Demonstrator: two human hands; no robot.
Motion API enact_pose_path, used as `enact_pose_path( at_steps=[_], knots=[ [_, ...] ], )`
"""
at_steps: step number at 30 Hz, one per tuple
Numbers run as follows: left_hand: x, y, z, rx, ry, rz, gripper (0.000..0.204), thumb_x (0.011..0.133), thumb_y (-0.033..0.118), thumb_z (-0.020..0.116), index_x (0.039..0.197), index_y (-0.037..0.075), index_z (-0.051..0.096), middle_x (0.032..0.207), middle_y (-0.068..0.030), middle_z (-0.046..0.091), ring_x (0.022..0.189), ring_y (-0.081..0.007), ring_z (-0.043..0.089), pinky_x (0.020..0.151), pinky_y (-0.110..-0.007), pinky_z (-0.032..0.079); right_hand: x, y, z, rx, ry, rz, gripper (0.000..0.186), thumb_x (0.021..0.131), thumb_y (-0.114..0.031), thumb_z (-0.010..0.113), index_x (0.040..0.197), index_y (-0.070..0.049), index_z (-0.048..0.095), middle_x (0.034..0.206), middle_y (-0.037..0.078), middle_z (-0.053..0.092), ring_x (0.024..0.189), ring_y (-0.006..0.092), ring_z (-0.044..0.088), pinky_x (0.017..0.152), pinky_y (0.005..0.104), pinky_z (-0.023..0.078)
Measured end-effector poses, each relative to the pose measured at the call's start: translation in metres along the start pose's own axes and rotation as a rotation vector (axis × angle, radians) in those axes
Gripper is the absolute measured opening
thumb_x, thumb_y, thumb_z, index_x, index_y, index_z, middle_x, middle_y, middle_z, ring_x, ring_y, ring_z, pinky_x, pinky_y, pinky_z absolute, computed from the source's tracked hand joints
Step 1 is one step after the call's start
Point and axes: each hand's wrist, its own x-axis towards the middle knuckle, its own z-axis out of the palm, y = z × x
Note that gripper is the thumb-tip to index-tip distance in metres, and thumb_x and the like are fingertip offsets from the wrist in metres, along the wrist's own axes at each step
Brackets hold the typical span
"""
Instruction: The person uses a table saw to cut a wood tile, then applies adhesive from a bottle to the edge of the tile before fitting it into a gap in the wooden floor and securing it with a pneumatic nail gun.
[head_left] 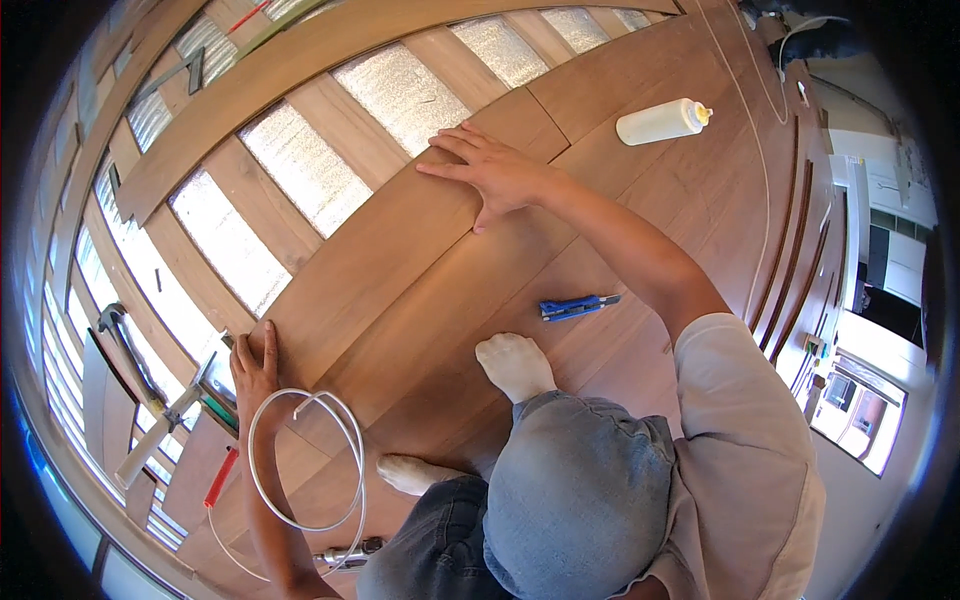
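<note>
A brown wooden floorboard [395, 235] lies along the edge of the laid floor, flush or nearly flush with the boards beside it. My right hand [495, 175] rests on it with fingers spread toward its far edge; the thumb reaches back to a board seam. My left hand [255, 372] is at the board's left end, its fingers apart and the tips by the edge. What lies under its palm is hidden. A blue utility knife [578, 307] lies on the floor near my feet. A white cable [350, 455] loops in front of my left forearm.
Beyond the edge, wooden joists [345, 140] alternate with silvery foil [305, 165], crossed by a long loose board [270, 90]. A hammer [135, 355] and a light-handled tool [155, 440] lie left, near a red handle [221, 478]. A white squeeze bottle [660, 122] lies at far right.
</note>
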Motion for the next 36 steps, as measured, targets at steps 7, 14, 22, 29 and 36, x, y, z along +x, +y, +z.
enact_pose_path(
  at_steps=[7, 14, 22, 29, 36],
  knots=[
    [0.004, 0.005, 0.006, -0.005, 0.009, 0.004, 0.136, 0.044, 0.022, 0.096, 0.158, 0.027, 0.023, 0.155, -0.0305, 0.021, 0.141, -0.0505, 0.026, 0.116, -0.053, 0.032, -0.004, 0.012, -0.005, 0.029, -0.01, -0.01, 0.12, 0.05, -0.035, 0.093, 0.154, -0.025, 0.034, 0.158, 0.022, 0.027, 0.147, 0.0388, 0.023, 0.123, 0.0499, 0.016],
    [0.006, -0.042, 0.04, -0.173, 0.181, 0.211, 0.09, 0.07, 0.014, 0.076, 0.152, 0.018, 0.039, 0.118, -0.0293, 0.043, 0.11, -0.047, 0.046, 0.096, -0.051, 0.042, 0.016, 0.011, 0.015, 0.163, -0.087, 0.095, 0.119, 0.05, -0.038, 0.091, 0.153, -0.017, 0.037, 0.159, 0.021, 0.024, 0.148, 0.0388, 0.02, 0.121, 0.0485, 0.021],
    [-0.002, -0.038, 0.061, -0.041, 0.363, 0.13, 0.102, 0.072, 0.064, 0.072, 0.156, 0.02, 0.031, 0.146, -0.0363, 0.034, 0.139, -0.0494, 0.031, 0.119, -0.054, 0.019, 0.024, -0.014, 0.011, -0.042, -0.089, 0.071, 0.129, 0.04, -0.023, 0.094, 0.155, -0.021, 0.034, 0.161, 0.017, 0.023, 0.148, 0.0369, 0.022, 0.124, 0.0471, 0.016],
    [0.007, -0.007, 0.098, -0.214, 0.664, -0.027, 0.075, 0.094, 0.062, 0.048, 0.15, 0.012, 0.042, 0.152, -0.0299, 0.031, 0.145, -0.0456, 0.024, 0.122, -0.052, 0.013, 0.026, -0.024, -0.001, -0.08, -0.126, 0.115, 0.123, 0.049, -0.02, 0.093, 0.155, -0.018, 0.032, 0.16, 0.017, 0.025, 0.148, 0.0362, 0.023, 0.123, 0.0447, 0.022],
    [-0.126, 0.009, 0.045, -0.683, 0.28, -0.176, 0.053, 0.093, 0.024, 0.064, 0.141, 0.007, 0.049, 0.151, -0.0217, 0.038, 0.129, -0.04, 0.049, 0.104, -0.045, 0.046, 0.092, -0.1, 0.023, -0.01, -0.083, -0.004, 0.102, 0.065, -0.026, 0.089, 0.15, -0.007, 0.036, 0.15, 0.02, 0.039, 0.138, 0.0366, 0.039, 0.114, 0.0417, 0.036]
  ],
)
